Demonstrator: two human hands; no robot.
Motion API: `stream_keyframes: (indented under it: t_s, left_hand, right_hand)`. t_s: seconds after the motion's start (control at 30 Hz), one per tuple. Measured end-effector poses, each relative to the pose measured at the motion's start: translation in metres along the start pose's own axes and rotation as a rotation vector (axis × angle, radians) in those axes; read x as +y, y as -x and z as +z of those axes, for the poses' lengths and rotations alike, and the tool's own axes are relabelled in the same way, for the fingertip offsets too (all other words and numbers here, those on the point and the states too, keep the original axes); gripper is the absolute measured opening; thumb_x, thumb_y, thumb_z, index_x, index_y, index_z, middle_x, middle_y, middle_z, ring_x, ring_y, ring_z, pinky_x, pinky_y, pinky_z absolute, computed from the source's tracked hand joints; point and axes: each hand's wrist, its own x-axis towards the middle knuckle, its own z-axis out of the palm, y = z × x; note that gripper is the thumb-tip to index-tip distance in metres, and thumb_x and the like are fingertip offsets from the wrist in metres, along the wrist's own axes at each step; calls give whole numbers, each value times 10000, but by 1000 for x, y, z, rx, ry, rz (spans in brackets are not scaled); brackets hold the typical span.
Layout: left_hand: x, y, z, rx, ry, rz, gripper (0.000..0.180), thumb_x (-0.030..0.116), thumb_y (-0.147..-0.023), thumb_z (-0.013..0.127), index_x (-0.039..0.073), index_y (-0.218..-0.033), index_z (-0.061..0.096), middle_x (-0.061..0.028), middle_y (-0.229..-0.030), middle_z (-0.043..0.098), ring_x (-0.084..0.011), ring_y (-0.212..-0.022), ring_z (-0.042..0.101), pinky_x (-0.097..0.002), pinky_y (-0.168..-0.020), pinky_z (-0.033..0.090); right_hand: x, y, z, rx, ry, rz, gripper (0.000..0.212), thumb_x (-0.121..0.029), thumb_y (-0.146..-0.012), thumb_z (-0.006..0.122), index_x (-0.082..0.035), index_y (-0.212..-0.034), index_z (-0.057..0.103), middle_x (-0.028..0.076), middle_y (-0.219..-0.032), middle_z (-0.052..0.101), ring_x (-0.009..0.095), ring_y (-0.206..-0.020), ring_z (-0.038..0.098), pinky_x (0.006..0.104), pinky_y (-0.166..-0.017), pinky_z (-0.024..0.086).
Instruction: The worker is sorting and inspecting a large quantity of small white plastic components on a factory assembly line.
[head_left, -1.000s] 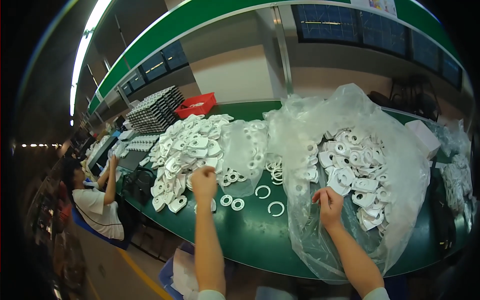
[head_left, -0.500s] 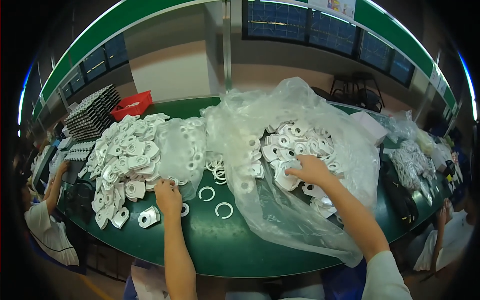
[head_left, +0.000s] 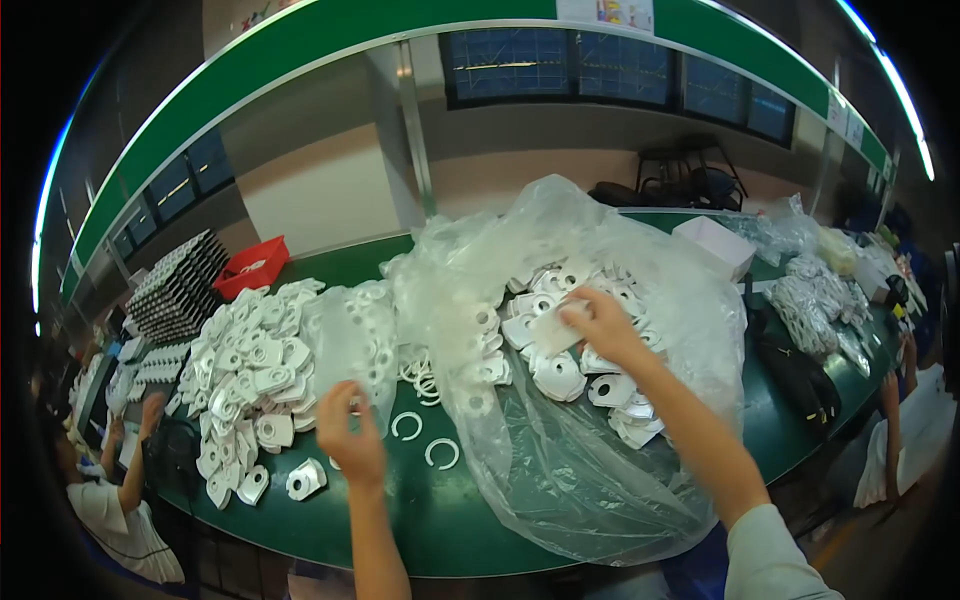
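Observation:
My right hand [head_left: 600,325] pinches a flat white plastic part [head_left: 555,330] above the open mouth of a large clear plastic bag [head_left: 560,470]. Inside the bag lies a heap of similar white parts [head_left: 557,378] with round holes. My left hand [head_left: 350,432] is raised over the table beside another pile of white parts [head_left: 262,380]; its fingers are loosely bent and apart, and I see nothing in them. One white part [head_left: 306,480] lies alone just left of this hand. Two white open rings [head_left: 442,454] rest on the green tabletop between my hands.
A red bin [head_left: 250,268] and stacked dark trays [head_left: 178,288] stand at the back left. More rings [head_left: 425,380] lie by the bag. To the right are a black pouch [head_left: 795,375], a white box [head_left: 715,247] and bagged white items [head_left: 815,305]. Other people sit at both sides.
My right hand has lifted a white part off the heap in the bag. My left hand has come up away from the edge of the left pile. The whole view has tilted slightly.

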Motion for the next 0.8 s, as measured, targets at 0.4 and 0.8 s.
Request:
stream_keyframes:
  t_s: [0.4, 0.8]
  left_hand:
    - [61, 45, 78, -655, 209, 505, 308, 35, -657, 675, 55, -959, 616, -50, -1027, 602, -262, -1016, 541, -359, -832, 446]
    - [71, 52, 80, -514, 107, 367, 424, 1, -608, 715, 66, -1016, 621, -61, -1063, 592, -320, -1037, 514, -376, -867, 444]
  right_hand:
    - [49, 61, 80, -310, -1003, 532, 479, -412, -967, 312, -3, -1086, 531, 89, -907, 610, 171, -738, 592, 287, -635, 494]
    - [62, 80, 109, -260, -1210, 373, 214, -213, -933, 472, -80, -1078, 556, 9, -987, 586, 101, -862, 548, 261, -694, 454]
